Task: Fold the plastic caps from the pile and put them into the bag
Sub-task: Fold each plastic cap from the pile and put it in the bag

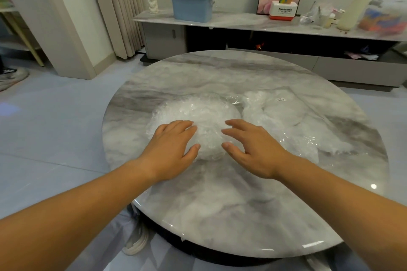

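While the pile of plastic caps (193, 112) lies on the marble table (220, 204) beside the clear bag (284, 116), the left hand (169, 149) is laid on it, fingers straight and together. The right hand (255, 149) is held at its other side, fingers spread, gripping nothing.

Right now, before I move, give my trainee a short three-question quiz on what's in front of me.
1. True or false: the left grip is clenched round a cap.
2. Seen from the person, on which side of the pile of caps does the bag lie? A) left B) right C) nearer the person
3. Fill in: the blue box on the shelf behind the table has a ____ lid.
Key: 1 false, its fingers are straight and hold nothing. 2 B. 3 white.
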### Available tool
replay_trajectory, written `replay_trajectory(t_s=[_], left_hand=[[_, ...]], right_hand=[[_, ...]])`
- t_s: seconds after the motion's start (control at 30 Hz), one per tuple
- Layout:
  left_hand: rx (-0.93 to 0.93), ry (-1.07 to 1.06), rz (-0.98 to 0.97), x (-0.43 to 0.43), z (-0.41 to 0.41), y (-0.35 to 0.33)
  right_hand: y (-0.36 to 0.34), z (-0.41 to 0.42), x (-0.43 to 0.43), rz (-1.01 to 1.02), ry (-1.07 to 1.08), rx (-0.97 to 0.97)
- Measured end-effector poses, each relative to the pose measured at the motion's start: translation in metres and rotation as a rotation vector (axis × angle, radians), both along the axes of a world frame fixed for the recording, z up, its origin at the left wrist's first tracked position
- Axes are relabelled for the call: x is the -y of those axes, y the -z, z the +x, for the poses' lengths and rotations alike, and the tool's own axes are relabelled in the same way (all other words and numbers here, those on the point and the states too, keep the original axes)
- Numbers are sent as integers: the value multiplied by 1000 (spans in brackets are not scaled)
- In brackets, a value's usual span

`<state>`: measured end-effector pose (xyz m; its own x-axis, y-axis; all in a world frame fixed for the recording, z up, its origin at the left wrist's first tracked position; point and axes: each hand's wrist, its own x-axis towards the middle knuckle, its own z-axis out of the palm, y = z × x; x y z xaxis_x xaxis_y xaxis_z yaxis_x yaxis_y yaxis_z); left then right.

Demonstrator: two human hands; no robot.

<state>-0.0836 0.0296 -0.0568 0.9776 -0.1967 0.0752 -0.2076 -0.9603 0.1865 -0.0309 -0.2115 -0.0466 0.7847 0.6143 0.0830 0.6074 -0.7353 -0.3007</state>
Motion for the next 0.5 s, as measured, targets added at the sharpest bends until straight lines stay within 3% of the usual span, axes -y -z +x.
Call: replay_trajectory(t_s=[0.5], left_hand=[[61,51,-32,-4,3,2]], right_hand=[[13,3,-24,-73,-15,-57]])
